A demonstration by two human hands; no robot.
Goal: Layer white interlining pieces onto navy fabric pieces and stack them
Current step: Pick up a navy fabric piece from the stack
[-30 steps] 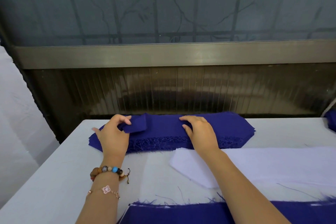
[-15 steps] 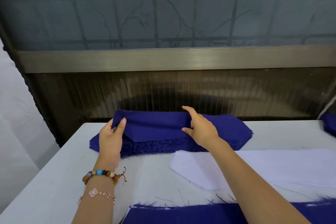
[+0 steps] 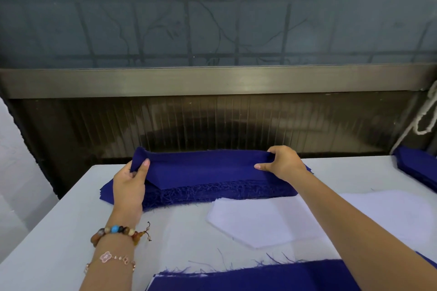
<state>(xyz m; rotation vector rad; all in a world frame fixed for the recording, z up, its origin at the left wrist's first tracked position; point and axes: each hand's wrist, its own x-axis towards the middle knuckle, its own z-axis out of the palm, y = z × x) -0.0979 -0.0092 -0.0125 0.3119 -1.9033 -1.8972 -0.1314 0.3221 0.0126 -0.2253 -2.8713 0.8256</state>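
Navy piece (image 3: 203, 168), held up at centre frame, is pinched at its ends by the left hand (image 3: 128, 186) and right hand (image 3: 282, 163), just above the frayed navy stack (image 3: 212, 192), whose far edge it hides. White interlining (image 3: 260, 222) lies lower right on the counter (image 3: 59, 231), partly behind the right forearm. More navy fabric (image 3: 260, 276) is cut off at the bottom edge.

The light is soft and even. The white table (image 3: 59, 243) looks bright, and the wall (image 3: 212, 125) behind is dark. A metal bar (image 3: 212, 82) shines a little. Straight lines bend near the edges.
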